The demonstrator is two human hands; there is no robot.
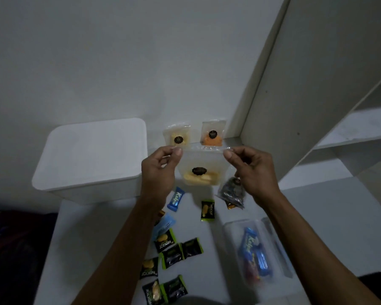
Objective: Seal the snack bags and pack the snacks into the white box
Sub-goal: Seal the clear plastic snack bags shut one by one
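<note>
I hold a clear zip bag (pixel 201 167) of pale yellow chips up over the table, with a dark round label on its front. My left hand (pixel 160 170) pinches its top left corner and my right hand (pixel 251 170) pinches its top right corner. The white box (pixel 90 159) stands to the left with its white lid on. Two more clear bags lean against the wall behind: one with yellow snacks (pixel 178 137), one with orange snacks (pixel 212 134). A bag of dark snacks (pixel 232 193) lies under my right hand.
Several small wrapped snacks lie on the white table: a blue Kalpa bar (pixel 176 199), a green-black Nextar pack (pixel 207 210), and more (pixel 171 256) near my left forearm. A clear bag of blue bars (pixel 254 253) lies at the right. White shelving (pixel 343 137) rises on the right.
</note>
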